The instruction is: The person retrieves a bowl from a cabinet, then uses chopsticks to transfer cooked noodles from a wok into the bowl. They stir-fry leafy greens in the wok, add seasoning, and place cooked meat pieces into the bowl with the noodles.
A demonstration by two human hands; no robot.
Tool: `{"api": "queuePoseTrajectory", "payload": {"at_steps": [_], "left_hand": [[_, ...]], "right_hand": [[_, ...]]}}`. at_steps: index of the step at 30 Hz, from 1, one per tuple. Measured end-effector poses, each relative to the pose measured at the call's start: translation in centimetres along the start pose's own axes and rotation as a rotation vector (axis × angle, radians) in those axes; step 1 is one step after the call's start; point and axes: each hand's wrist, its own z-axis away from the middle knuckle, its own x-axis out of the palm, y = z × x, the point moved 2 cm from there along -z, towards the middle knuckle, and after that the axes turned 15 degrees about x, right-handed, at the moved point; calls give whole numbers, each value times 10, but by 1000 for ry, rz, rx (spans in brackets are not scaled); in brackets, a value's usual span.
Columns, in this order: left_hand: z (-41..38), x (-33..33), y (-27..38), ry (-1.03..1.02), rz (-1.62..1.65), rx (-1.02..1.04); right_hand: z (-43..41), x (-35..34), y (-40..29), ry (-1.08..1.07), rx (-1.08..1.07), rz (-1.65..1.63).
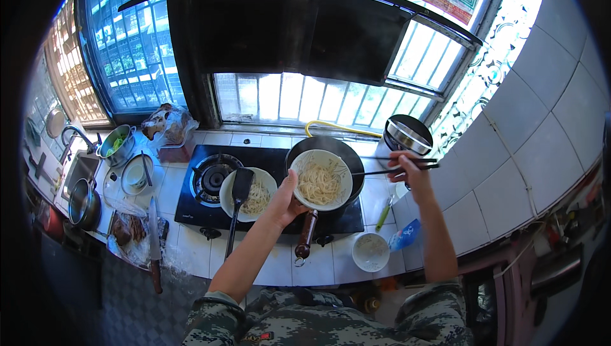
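My left hand (285, 200) grips the rim of a white bowl of noodles (321, 181), held over a dark wok (358, 194) with a brown handle (306, 234). In my right hand (405, 169) is a pair of black chopsticks (374, 171); their tips lie at the bowl's right edge and over the wok. Left of my left hand, a second bowl of noodles (260, 195) rests on the black gas stove (191, 214), with a black spatula (242, 186) lying across it.
A small white bowl (371, 252), a blue packet (405, 235) and a green-handled utensil (383, 217) lie right of the stove. On the left are a long knife (154, 231) overhanging the counter edge, wrapped meat (129, 231) and a pot of greens (118, 145). A range hood (353, 35) hangs above.
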Motion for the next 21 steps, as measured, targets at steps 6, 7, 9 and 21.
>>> {"api": "queuePoseTrajectory", "payload": {"at_steps": [6,7,9,21], "left_hand": [[1,6,9,-20,-79,-45],[-1,5,8,-9,-87,-56],[-3,2,7,39,-106,-84],[-14,7,-17,311,-100,-218]], "right_hand": [[-38,20,68,-115,105,-823],[-38,21,60,-101,86,-883],[-36,19,36,-110,8,-852],[31,12,-127,-30,-383,-509]]}}
